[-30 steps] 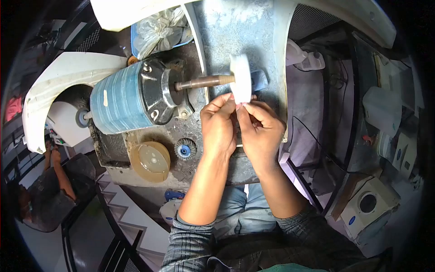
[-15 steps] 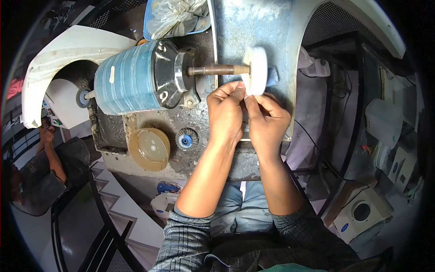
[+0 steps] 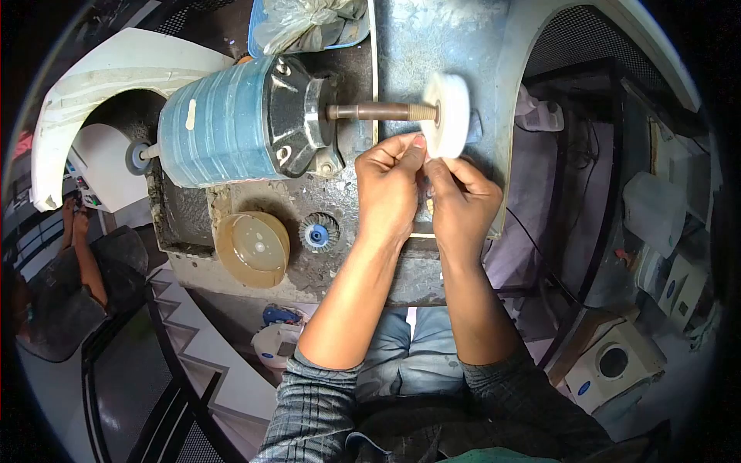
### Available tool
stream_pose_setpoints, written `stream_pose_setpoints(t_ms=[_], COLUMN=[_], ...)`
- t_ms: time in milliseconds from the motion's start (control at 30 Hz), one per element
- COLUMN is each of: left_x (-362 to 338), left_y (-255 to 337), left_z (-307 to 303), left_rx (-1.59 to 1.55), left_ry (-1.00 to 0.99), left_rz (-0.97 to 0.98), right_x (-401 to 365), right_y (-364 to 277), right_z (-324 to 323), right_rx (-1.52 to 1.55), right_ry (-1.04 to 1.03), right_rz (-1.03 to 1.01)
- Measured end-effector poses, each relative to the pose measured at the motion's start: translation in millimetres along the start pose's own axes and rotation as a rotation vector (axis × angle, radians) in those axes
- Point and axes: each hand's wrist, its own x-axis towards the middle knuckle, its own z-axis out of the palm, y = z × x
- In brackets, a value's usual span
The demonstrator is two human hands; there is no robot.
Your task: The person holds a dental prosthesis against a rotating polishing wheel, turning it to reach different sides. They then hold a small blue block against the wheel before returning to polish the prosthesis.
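Head view: a white wheel (image 3: 454, 116) stands on the shaft (image 3: 372, 112) right of the blue motor (image 3: 216, 123). To the motor's lower right, the left hand (image 3: 390, 189) and right hand (image 3: 467, 204) are at the wheel's edge, each with fingertips pressed together, anything between them hidden. Below the motor sits a tan bowl (image 3: 225, 251).

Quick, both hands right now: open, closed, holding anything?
Left hand: fingers closed by the white wheel's lower edge; anything pinched can't be told.
Right hand: fingers closed there too; same, can't tell what's held.
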Motion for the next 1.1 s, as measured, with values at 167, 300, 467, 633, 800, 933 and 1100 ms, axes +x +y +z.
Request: stream_pose_setpoints(t_ms=[167, 300, 467, 633, 800, 933, 1100], left_x=[2, -1, -1, 4, 4, 4, -2], left_y=[-1, 2, -3, -6, 3, 0, -9], left_z=[-5, -4, -6, -5, 2, -1, -12], left_rx=[-0.052, -0.137, -0.147, -0.009, 0.046, 0.047, 0.171], left_ry=[-0.002, 0.012, -0.021, -0.049, -0.017, -0.024, -0.159], left_rz=[-0.037, -0.059, -0.058, -0.014, -0.01, -0.001, 0.051], right_x=[0, -2, -1, 2, 6, 4, -9], right_y=[5, 4, 13, 11, 4, 8, 18], right_z=[4, 6, 5, 3, 5, 4, -4], right_rx=[-0.105, -0.27, -0.314, -0.181, -0.102, -0.116, -0.099], right_ry=[0.009, 0.046, 0.098, 0.064, 0.04, 0.04, 0.095], right_rz=[-0.207, -0.468, -0.603, -0.391, -0.238, -0.268, -0.294])
